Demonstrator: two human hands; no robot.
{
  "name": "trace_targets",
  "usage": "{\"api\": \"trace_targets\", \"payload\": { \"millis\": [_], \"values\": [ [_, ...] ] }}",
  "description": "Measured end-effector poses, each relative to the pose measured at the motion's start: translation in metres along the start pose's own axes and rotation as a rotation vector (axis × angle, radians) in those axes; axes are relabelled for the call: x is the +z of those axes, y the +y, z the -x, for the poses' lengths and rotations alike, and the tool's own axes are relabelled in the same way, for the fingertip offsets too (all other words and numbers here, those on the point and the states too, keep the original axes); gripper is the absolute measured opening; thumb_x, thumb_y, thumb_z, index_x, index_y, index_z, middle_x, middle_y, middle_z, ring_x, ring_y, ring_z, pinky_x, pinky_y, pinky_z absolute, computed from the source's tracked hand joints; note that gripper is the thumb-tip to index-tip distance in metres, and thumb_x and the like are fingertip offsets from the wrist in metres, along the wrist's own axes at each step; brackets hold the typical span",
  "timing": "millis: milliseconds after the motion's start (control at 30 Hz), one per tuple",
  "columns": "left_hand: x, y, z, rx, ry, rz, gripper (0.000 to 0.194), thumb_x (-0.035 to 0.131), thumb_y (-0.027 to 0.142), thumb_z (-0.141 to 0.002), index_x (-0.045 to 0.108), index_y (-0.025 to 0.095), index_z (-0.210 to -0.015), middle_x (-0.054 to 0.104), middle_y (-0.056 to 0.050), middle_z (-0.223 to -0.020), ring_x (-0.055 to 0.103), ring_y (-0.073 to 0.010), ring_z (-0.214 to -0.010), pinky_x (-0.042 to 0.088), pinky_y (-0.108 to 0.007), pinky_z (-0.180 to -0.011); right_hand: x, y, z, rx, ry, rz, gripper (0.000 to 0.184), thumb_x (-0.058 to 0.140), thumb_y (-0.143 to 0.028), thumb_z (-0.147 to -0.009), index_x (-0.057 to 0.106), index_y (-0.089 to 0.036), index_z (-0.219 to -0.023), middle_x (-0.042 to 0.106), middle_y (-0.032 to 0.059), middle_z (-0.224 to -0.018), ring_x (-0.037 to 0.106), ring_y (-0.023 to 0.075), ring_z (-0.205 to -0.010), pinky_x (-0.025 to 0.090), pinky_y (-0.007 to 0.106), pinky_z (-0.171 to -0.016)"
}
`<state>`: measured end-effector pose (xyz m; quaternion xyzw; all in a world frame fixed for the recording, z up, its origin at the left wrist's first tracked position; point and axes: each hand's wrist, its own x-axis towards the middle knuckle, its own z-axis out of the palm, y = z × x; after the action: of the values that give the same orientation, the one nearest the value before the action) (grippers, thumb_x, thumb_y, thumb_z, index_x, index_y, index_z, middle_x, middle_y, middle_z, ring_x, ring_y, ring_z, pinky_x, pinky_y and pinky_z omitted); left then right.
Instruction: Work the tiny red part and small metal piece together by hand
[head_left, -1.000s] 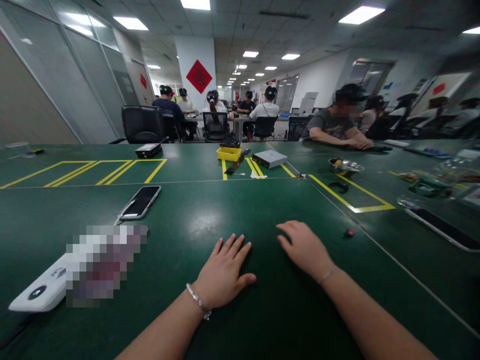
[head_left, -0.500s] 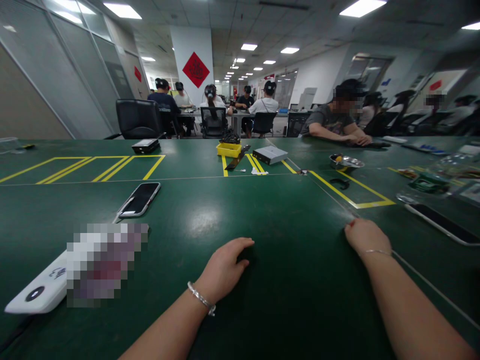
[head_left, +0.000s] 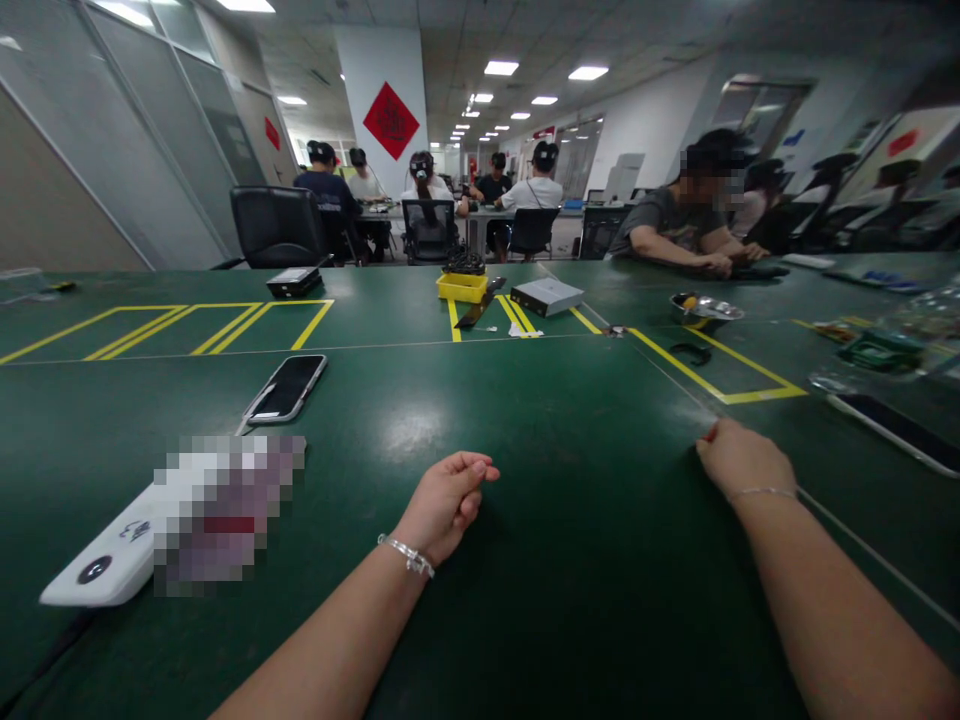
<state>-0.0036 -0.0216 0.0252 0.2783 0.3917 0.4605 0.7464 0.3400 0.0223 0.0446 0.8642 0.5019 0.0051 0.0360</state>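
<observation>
My left hand (head_left: 448,502) hovers over or rests on the green table (head_left: 570,580), turned partly sideways. Its thumb presses against the curled fingers, and nothing shows between them. To the right, my right hand (head_left: 744,458) lies on the table beside a thin pale seam, curled like a fist with its fingertips mostly hidden. I see no object in it. A silver bracelet (head_left: 406,553) circles the left wrist, a thinner one (head_left: 765,492) the right.
Left are a phone (head_left: 289,388) and a white, partly blurred device (head_left: 112,570). Farther back stand a yellow tray (head_left: 462,289), a grey box (head_left: 547,296) and a metal bowl (head_left: 705,310). Another phone (head_left: 896,430) lies right. A person (head_left: 675,225) sits across the table.
My left hand has rolled over and its fingers, stretched out before, have curled in against the thumb. My right hand stays curled in nearly the same place. The view has shifted slightly.
</observation>
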Motion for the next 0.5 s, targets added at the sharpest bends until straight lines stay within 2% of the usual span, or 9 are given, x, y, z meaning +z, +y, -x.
{"api": "trace_targets", "payload": {
  "millis": [67, 167, 333, 500],
  "values": [
    [-0.0003, 0.0016, 0.0005, -0.030, -0.007, 0.062, 0.013, 0.054, 0.026, -0.072, 0.048, 0.014, -0.074, 0.049, 0.006, -0.052, 0.026, 0.0020, -0.026, 0.014, -0.009, -0.023, 0.0004, -0.0008, -0.0002, 0.003, -0.003, 0.006, 0.032, 0.034, -0.033, -0.074, 0.052, -0.012, -0.091, 0.056, 0.0168, -0.089, 0.053, 0.0260, -0.080, 0.037, 0.031, -0.059],
    [0.0008, 0.0043, 0.0029, -0.080, -0.038, 0.154, 0.024, 0.046, 0.039, -0.075, 0.044, 0.017, -0.067, 0.034, 0.010, -0.036, 0.022, -0.0009, -0.023, 0.011, -0.009, -0.022, 0.0000, -0.0023, -0.0004, -0.001, -0.021, 0.014, 0.033, 0.034, -0.033, -0.074, 0.055, -0.012, -0.090, 0.056, 0.0172, -0.091, 0.053, 0.0255, -0.080, 0.037, 0.031, -0.059],
    [0.0027, 0.0075, 0.0065, -0.108, -0.183, 0.276, 0.041, 0.039, 0.050, -0.075, 0.032, 0.017, -0.051, 0.027, 0.009, -0.028, 0.017, -0.0025, -0.021, 0.008, -0.011, -0.021, 0.0005, -0.0048, -0.0020, -0.048, -0.054, 0.036, 0.035, 0.028, -0.028, -0.076, 0.058, -0.014, -0.089, 0.054, 0.0175, -0.096, 0.051, 0.0260, -0.087, 0.037, 0.033, -0.067],
    [0.0022, 0.0066, 0.0076, -0.115, -0.220, 0.361, 0.045, 0.039, 0.051, -0.075, 0.028, 0.017, -0.047, 0.026, 0.008, -0.027, 0.018, -0.0029, -0.021, 0.007, -0.012, -0.022, -0.0011, -0.0066, 0.0019, -0.021, -0.038, -0.008, 0.038, 0.027, -0.026, -0.076, 0.056, -0.010, -0.093, 0.053, 0.0197, -0.097, 0.050, 0.0279, -0.088, 0.038, 0.034, -0.064]
  ]
}}
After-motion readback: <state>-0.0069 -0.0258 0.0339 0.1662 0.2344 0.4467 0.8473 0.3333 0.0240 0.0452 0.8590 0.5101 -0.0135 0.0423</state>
